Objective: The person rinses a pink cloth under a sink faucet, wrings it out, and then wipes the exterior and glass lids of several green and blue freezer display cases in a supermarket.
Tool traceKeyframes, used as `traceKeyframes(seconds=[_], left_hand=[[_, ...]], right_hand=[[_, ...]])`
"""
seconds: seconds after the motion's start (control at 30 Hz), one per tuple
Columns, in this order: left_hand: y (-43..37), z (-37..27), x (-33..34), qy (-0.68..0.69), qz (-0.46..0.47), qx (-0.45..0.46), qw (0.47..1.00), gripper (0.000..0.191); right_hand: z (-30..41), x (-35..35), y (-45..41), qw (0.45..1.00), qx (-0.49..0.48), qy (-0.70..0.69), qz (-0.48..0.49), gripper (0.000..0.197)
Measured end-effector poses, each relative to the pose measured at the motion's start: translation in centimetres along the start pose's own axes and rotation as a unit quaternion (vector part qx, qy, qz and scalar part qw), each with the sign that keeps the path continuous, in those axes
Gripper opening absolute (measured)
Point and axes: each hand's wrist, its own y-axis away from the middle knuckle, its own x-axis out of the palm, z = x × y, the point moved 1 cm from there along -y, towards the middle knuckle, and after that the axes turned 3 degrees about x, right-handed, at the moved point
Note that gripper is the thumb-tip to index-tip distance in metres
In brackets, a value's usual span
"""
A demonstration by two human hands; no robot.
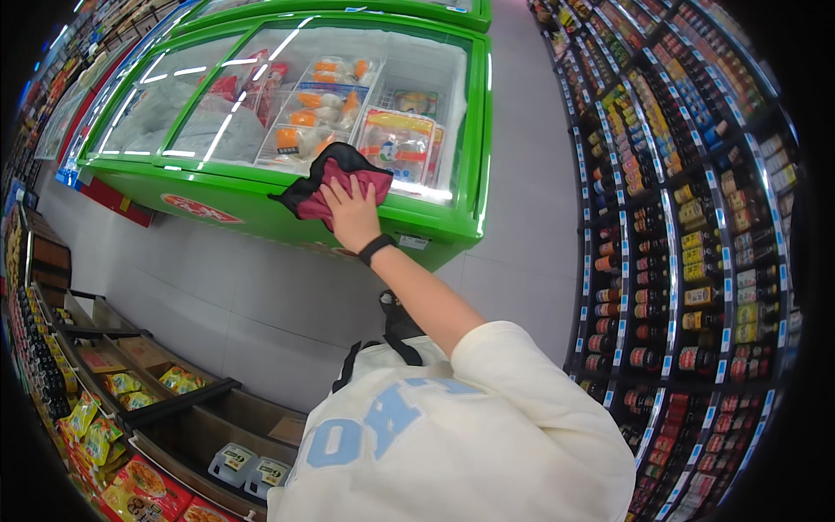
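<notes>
My right hand [353, 213], with a black band on its wrist, presses a dark red cloth with black edging [365, 181] against the front rim of a green chest freezer [434, 213]. Its fingers are spread over the cloth. Part of the cloth lies on the sliding glass lid [222, 124], and one corner hangs over the front edge. Under the glass sit packs with orange and white contents [319, 107] in wire baskets, and flat clear packages [396, 140] at the right end. My left hand is out of view.
Tall shelves of bottles and jars [646, 228] line the right side across a grey tiled floor [274, 287]. A low display rack [189, 417] with yellow bags [182, 378] and clear jugs [233, 462] stands behind at lower left. Another green freezer [417, 10] adjoins the far side.
</notes>
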Motion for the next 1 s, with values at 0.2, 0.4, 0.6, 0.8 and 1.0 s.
traceKeyframes(seconds=[0.2, 0.4, 0.6, 0.8, 1.0], left_hand=[[-2.3, 0.1, 0.5, 0.021, 0.018, 0.020, 0.999, 0.025], [-5.4, 0.5, 0.7, 0.090, 0.025, 0.076, 0.993, 0.026], [-4.7, 2.6, 0.4, 0.040, -0.010, 0.059, 0.997, 0.029], [-2.5, 2.8, -0.2, 0.000, -0.013, -0.006, 1.000, 0.028], [-2.0, 2.4, -0.3, -0.001, -0.020, -0.024, 1.000, 0.027]], right_hand=[[-8.8, -8.4, 8.7, 0.997, 0.067, 0.039, 0.006, 0.062], [-14.0, -12.1, 13.3, 0.967, 0.212, -0.114, -0.087, 0.036], [-19.5, -16.1, 13.9, 0.486, 0.484, -0.718, -0.119, 0.036], [-20.8, -20.3, 9.5, 0.630, 0.439, -0.627, -0.132, 0.033], [-20.2, -13.4, 3.8, 0.927, 0.295, -0.138, 0.185, 0.056]])
